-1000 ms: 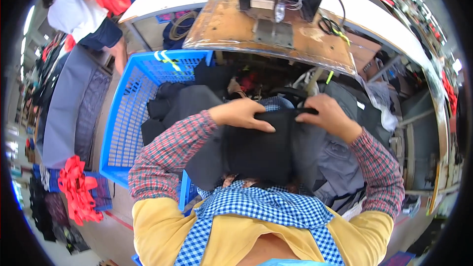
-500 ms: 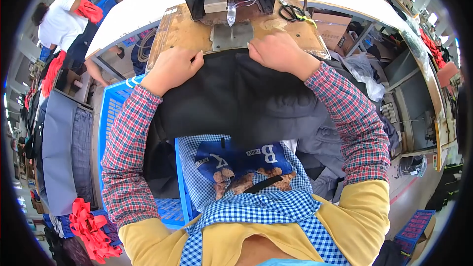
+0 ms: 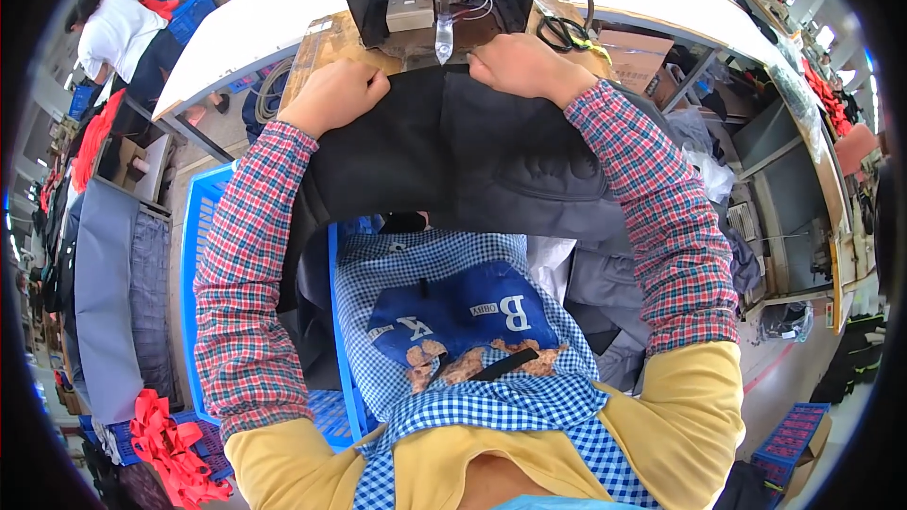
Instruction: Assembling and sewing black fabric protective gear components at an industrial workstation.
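Near the clear pointed tip (image 3: 444,38), I have left hand (image 3: 338,97) and right hand (image 3: 522,68) clamped on the black fabric panel (image 3: 387,165), seemingly to spread its edge.

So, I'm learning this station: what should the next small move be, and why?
Perhaps ease the black fabric slightly forward: the left hand and right hand grip its far edge, which appears just short of the clear pointed tip.

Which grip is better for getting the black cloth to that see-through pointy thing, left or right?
Probably the right grip: it holds the black cloth near the clear pointed part. The left grip is at the cloth's edge too, but farther away.
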Demonstrator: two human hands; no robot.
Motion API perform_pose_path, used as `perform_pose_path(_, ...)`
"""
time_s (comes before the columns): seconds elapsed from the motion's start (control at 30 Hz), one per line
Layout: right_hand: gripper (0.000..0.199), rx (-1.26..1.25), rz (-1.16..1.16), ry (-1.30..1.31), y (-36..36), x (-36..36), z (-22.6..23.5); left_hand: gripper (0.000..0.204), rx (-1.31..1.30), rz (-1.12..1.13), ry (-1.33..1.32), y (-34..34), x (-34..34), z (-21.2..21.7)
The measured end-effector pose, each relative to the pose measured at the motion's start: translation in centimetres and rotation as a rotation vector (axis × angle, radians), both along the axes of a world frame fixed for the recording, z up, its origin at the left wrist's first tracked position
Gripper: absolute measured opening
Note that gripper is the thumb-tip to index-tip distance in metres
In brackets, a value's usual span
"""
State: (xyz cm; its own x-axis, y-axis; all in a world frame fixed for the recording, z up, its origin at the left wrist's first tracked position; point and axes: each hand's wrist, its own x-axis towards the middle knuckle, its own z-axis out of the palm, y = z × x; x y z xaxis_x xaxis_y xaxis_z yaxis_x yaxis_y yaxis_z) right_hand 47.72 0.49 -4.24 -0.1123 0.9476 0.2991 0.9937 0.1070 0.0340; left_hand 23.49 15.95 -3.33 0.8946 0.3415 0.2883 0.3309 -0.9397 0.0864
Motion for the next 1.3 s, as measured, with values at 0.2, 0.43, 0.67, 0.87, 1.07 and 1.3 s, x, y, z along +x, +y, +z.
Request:
perform_pose_path(0.2,0.037,-0.007,0.042,-0.022,1.2,0.4,0.1,0.039,-0.015,0.003,-0.035,0.9,0.0,-0.4)
perform_pose_path(0.43,0.036,0.021,0.009,-0.029,1.2,0.1,0.6,0.038,-0.003,-0.040,-0.082,1.8,0.0,0.0)
perform_pose_path(0.67,0.035,0.048,-0.010,-0.039,1.3,0.1,0.6,0.038,0.155,0.002,-0.064,2.5,0.4,0.5)
perform_pose_path(0.87,0.039,0.049,0.039,-0.173,1.2,2.1,0.6,0.041,0.152,0.111,-0.097,4.8,-0.3,0.2)
perform_pose_path(1.07,0.044,0.103,-0.560,0.168,-10.0,15.1,1.5,0.042,0.101,0.324,-0.145,8.2,-10.4,1.9)
perform_pose_path(1.3,0.027,0.116,-0.994,-0.253,-22.0,22.2,-1.2,0.037,0.023,0.328,-0.145,2.1,-13.5,-1.5)
